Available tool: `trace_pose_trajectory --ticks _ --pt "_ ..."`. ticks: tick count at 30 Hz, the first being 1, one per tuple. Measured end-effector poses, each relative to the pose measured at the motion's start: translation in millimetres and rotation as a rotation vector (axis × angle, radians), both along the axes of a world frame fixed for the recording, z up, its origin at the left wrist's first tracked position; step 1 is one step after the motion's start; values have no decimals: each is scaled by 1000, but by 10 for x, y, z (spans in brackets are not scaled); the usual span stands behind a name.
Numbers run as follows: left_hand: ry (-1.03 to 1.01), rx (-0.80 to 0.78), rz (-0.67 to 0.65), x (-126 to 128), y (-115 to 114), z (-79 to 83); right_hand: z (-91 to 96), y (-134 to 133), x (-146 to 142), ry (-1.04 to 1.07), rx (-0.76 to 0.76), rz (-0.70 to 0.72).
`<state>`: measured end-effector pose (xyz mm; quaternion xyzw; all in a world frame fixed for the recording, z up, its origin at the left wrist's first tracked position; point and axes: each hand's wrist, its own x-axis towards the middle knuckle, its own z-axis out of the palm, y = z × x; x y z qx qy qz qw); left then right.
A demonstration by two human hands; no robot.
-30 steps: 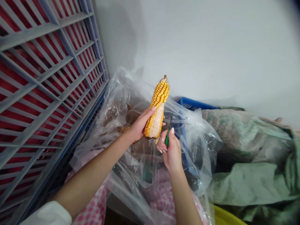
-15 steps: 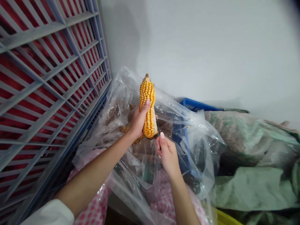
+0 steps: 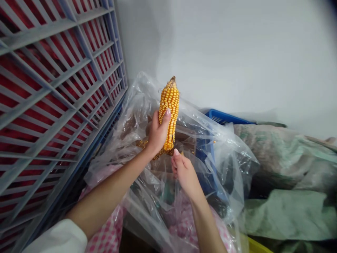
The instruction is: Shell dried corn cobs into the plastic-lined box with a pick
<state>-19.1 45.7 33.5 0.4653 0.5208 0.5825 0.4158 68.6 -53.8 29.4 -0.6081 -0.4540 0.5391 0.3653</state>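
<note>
A cob of yellow corn (image 3: pixel 170 100) stands nearly upright in my left hand (image 3: pixel 158 133), its brown stub end up and leaning slightly right. The fingers wrap round its middle, with the thumb pressed on the front kernels. Below and to the right, my right hand (image 3: pixel 185 172) is closed on a thin dark tool (image 3: pixel 173 140). The tool's narrow tip lies against the lower right side of the cob; its handle is hidden in my fist. Loose kernels (image 3: pixel 142 143) lie underneath, inside a clear plastic bag (image 3: pixel 237 158).
Slatted grey crates (image 3: pixel 52 88) with red contents rise close on the left. A pale wall (image 3: pixel 237 52) stands ahead. Behind the bag is a blue basket (image 3: pixel 223 116). Stained sacks (image 3: pixel 276 151) lie at the right, and a yellow edge (image 3: pixel 259 246) shows at the bottom.
The cob has turned and tilted right, so the bare pale strip on its right side no longer shows. My right hand has shifted slightly left, bringing the tool's tip onto the kernels.
</note>
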Motion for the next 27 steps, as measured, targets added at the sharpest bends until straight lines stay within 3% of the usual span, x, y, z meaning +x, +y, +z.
trace_pose_trajectory --ticks 5,18,27 --pt "20 14 -22 19 -62 63 -86 39 -17 251 -142 13" --pt "62 -46 -60 -22 -113 51 -188 39 -154 439 -196 -75" --pt "79 -101 -58 -46 -61 12 -166 52 -123 462 -271 -37"
